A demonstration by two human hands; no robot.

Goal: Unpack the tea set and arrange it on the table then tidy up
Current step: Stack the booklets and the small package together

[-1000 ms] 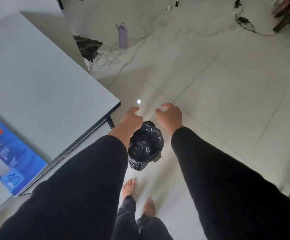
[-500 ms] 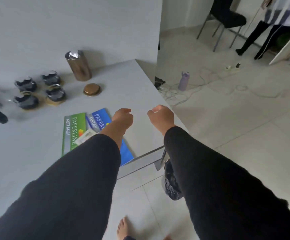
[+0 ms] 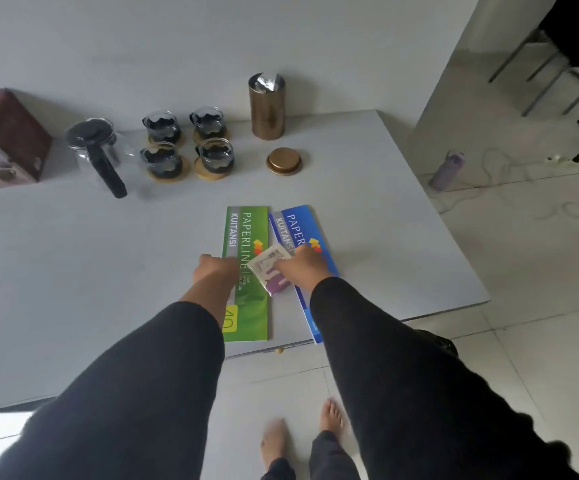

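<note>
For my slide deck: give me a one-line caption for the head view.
Both hands, left hand and right hand, reach the receipt books beside the arranged tea set.

Grey table [image 3: 367,209] against white wall [image 3: 177,36] — pale tiled floor [image 3: 523,341].

On the grey table [image 3: 73,271], the left hand [image 3: 213,270] rests curled on the green Paperline receipt book [image 3: 246,237], while the right hand [image 3: 303,266] touches a small white-and-purple packet [image 3: 269,271] over the blue receipt book [image 3: 296,225]. At eleven o'clock stand four glass cups on wooden coasters [image 3: 186,145] beside a glass teapot [image 3: 96,148]; at twelve, a bronze cylindrical tin [image 3: 267,105] and its lid [image 3: 284,161].
</note>
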